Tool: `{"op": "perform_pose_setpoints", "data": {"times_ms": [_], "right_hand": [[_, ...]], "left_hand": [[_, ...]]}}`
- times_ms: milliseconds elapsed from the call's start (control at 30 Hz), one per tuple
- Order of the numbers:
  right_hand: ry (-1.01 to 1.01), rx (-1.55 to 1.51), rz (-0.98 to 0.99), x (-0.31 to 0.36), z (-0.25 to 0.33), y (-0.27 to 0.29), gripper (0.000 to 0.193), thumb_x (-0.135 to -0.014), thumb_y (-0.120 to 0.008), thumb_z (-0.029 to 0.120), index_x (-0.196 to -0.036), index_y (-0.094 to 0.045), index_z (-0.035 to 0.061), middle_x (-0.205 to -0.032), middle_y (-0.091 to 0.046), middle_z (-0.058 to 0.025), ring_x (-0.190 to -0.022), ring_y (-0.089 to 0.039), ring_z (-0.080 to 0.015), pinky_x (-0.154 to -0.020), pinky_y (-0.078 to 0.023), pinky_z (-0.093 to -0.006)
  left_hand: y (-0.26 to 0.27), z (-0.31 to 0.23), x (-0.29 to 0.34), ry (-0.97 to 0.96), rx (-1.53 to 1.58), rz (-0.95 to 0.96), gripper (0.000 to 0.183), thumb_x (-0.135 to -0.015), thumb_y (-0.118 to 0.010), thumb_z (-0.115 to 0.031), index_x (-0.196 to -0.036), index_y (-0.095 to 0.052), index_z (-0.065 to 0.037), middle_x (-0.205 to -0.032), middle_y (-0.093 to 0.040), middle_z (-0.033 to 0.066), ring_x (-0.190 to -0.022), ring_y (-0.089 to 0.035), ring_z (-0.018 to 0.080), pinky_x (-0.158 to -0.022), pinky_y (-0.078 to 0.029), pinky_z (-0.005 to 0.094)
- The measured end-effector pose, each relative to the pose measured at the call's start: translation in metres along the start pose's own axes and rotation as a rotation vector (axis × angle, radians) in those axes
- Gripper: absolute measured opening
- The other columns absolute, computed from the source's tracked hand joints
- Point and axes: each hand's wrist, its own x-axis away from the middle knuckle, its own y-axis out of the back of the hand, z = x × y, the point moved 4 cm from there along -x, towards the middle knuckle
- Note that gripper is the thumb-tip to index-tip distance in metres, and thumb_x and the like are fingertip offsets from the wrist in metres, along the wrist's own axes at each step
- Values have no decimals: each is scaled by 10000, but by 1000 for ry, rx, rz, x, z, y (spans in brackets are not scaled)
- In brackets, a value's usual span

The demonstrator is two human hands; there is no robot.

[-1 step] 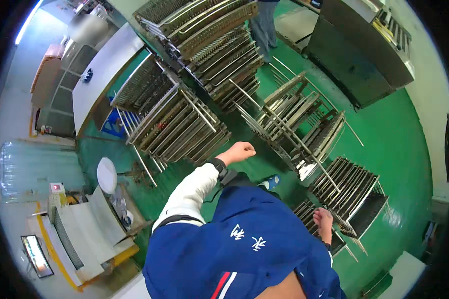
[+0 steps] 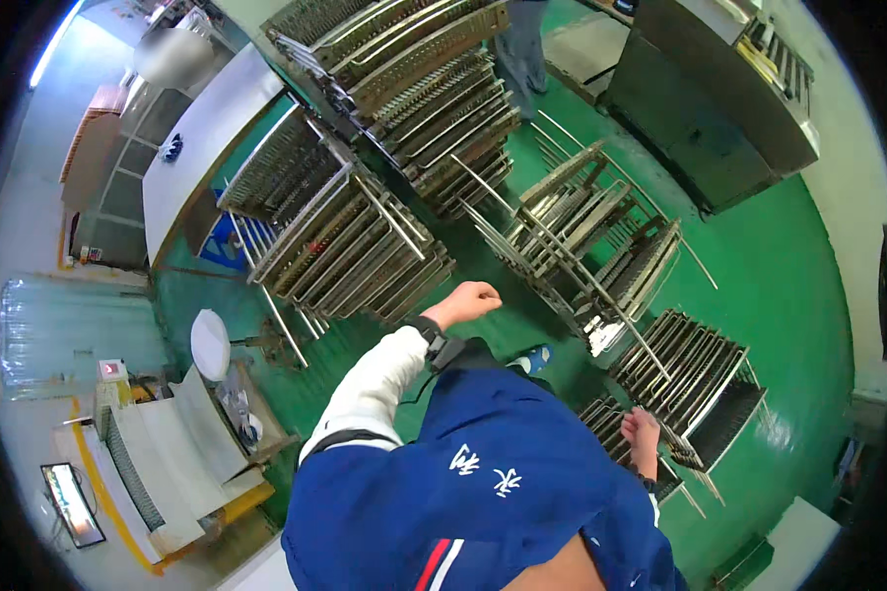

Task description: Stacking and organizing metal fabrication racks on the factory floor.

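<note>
I saw almost no change from the earlier frame — both hands kept nearly the same places. The left hand [image 2: 468, 303] was out in front, fingers curled narrow, near the tall slatted rack [image 2: 350, 246]. The right hand [image 2: 641, 430] hung lower, loosely curled, beside the small rack [image 2: 602, 418] — I couldn't tell whether either hand held or touched anything.

I see the left forearm [image 2: 370, 379] extended forward, left hand [image 2: 466, 303] in front with fingers [image 2: 485, 292] half-curled. Right hand [image 2: 642, 430]: out to the right, loosely bent.
</note>
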Motion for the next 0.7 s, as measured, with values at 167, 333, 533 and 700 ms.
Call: {"op": "perform_pose_setpoints", "data": {"times_ms": [167,333,533,700], "right_hand": [[111,6,128,-45,63,-17,189,-915,-622,221,-1018,-615,62,-851,-658,-35,-713,-624,-123,-611,-524,-249],[255,79,126,-72,151,-66,253,-938,-586,212,-1122,-620,41,-892,-671,-46,-757,-637,-129,-662,-534,-261],[309,154,119,-116,193,-114,318,-898,-634,220,-1164,-621,48,-983,-671,-39,-836,-640,-120,-699,-518,-260],[233,115,71,-142,187,-138,313,-885,-632,208,-1151,-619,43,-955,-637,-32,-836,-601,-140,-717,-500,-310]], "left_hand": [[-1,-18,33,197,192,-98,298,-888,-656,-264,-1055,-671,-18,-913,-688,55,-781,-643,141,-703,-508,292],[0,-37,8,186,402,-174,299,-931,-624,-247,-1149,-633,-42,-983,-690,54,-841,-644,126,-724,-494,264],[17,-92,-64,45,356,-136,279,-952,-603,-247,-1119,-639,-27,-971,-689,40,-832,-629,103,-740,-496,255],[39,-118,-129,4,268,-86,303,-945,-615,-249,-1143,-635,-20,-991,-689,45,-857,-632,115,-749,-493,258]]}}
